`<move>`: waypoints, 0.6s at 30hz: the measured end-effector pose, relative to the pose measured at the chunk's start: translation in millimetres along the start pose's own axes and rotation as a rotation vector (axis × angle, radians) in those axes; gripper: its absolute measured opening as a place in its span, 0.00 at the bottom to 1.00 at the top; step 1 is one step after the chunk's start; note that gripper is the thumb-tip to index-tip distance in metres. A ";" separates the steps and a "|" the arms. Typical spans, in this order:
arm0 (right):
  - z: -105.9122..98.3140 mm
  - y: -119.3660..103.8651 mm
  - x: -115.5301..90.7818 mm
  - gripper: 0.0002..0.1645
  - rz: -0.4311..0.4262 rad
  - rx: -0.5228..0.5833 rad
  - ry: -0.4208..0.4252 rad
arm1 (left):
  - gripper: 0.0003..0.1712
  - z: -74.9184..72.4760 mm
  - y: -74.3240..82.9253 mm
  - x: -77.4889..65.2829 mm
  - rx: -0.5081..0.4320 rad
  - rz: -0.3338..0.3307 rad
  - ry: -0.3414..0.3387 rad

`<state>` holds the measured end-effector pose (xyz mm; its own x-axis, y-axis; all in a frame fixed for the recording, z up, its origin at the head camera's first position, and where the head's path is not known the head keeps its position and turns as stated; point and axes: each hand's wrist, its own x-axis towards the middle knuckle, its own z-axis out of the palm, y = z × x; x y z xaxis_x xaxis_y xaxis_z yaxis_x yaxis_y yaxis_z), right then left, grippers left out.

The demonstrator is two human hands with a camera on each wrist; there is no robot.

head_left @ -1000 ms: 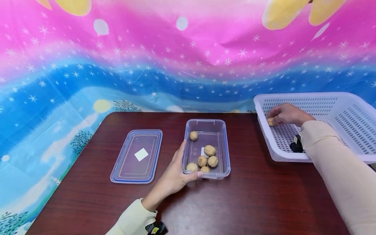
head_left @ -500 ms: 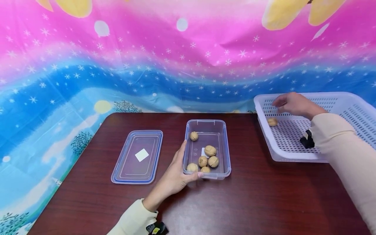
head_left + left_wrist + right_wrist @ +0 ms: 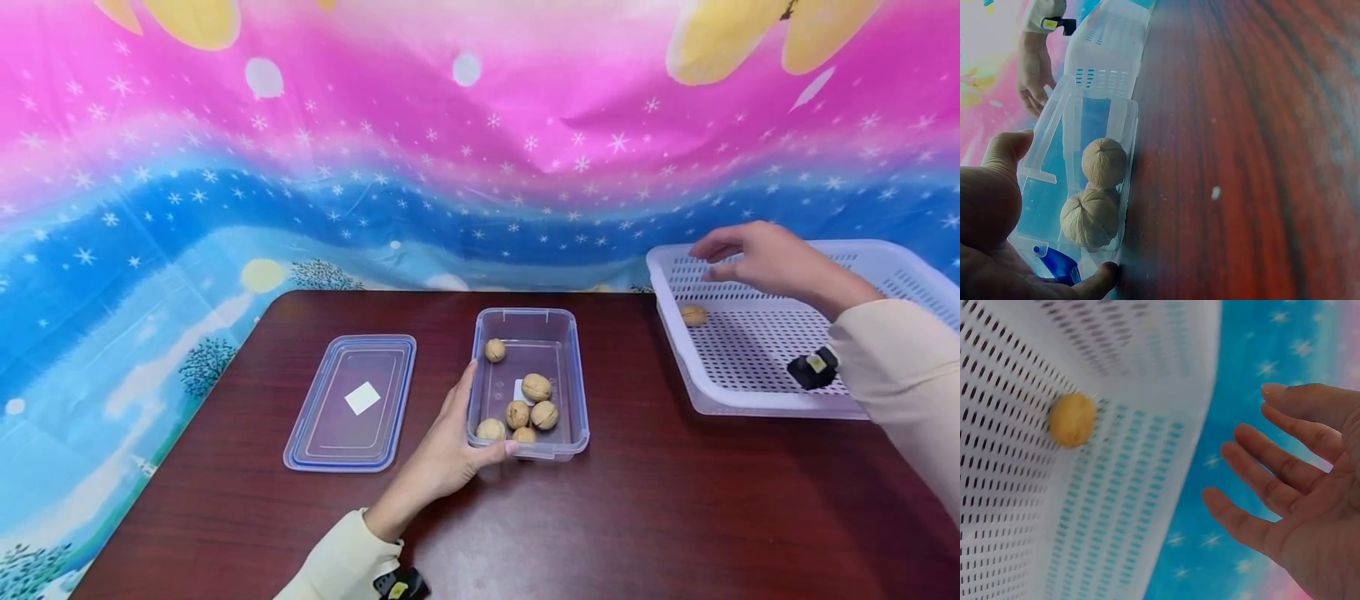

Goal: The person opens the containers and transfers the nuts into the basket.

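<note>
My left hand (image 3: 444,446) holds the near left corner of a clear plastic container (image 3: 582,392), fingers along its left side and thumb at the front rim. Several walnuts (image 3: 536,387) lie inside, most of them toward the near end; through its wall the left wrist view shows a walnut (image 3: 1089,219) close by. My right hand (image 3: 772,258) hangs over the back of a white perforated basket (image 3: 678,354), fingers spread and holding nothing. Below it, one walnut (image 3: 1073,420) rests on the basket floor in the left corner.
A clear lid (image 3: 337,442) with a blue seal and a white sticker lies flat on the dark wooden table (image 3: 637,508), left of the container. Behind the table hangs a printed cloth (image 3: 420,192).
My right hand let go of the walnut in the basket corner, then rose and moved back and slightly right. The left hand and the container have stayed put.
</note>
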<state>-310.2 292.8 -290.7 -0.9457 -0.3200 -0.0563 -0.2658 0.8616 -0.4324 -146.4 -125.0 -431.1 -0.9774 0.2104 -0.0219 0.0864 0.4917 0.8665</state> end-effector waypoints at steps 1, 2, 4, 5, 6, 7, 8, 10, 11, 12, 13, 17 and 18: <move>-0.5 -3.5 -3.1 0.28 0.000 0.000 0.006 | 0.69 0.3 -0.6 0.3 -0.001 0.001 -0.001; -0.7 -7.2 -6.2 0.28 -0.001 -0.002 0.013 | 0.69 0.4 -1.1 0.4 0.000 0.002 0.000; -0.1 -14.6 -12.8 0.27 -0.011 -0.004 0.027 | 0.69 0.4 -1.6 0.8 -0.001 0.004 0.001; 0.8 -18.3 -16.2 0.27 -0.019 -0.009 0.034 | 0.70 0.4 -1.6 0.7 -0.001 0.005 0.001; 1.8 -22.0 -19.6 0.26 -0.027 -0.011 0.039 | 0.70 0.3 -1.5 0.8 -0.001 0.006 0.001; 3.1 -25.8 -22.8 0.26 -0.036 -0.013 0.042 | 0.70 0.3 -1.4 0.7 0.000 0.006 0.001; 4.5 -29.5 -25.8 0.26 -0.044 -0.014 0.046 | 0.70 0.2 -1.2 0.5 0.001 0.005 0.001; 7.7 -36.4 -31.4 0.26 -0.059 -0.007 0.046 | 0.70 0.3 -1.2 0.5 0.001 0.003 0.000; 9.6 -40.2 -33.8 0.26 -0.065 0.000 0.047 | 0.70 0.3 -1.0 0.4 0.001 0.002 0.000; 11.7 -43.7 -35.7 0.27 -0.072 0.012 0.047 | 0.69 0.3 -1.0 0.4 0.002 0.000 0.000; 14.0 -47.4 -37.5 0.27 -0.081 0.018 0.051 | 0.70 0.3 -0.7 0.1 0.003 -0.001 0.000; 23.4 -62.4 -43.5 0.28 -0.135 0.032 0.075 | 0.69 0.7 -0.7 0.3 0.012 -0.008 -0.001; 25.9 -65.7 -44.7 0.28 -0.156 0.037 0.082 | 0.69 0.9 -0.7 0.2 0.014 -0.009 -0.001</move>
<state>-245.6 240.3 -283.1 -0.9061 -0.4140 0.0867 -0.4046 0.7888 -0.4627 -146.6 -124.5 -432.2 -0.9779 0.2067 -0.0304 0.0802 0.5058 0.8589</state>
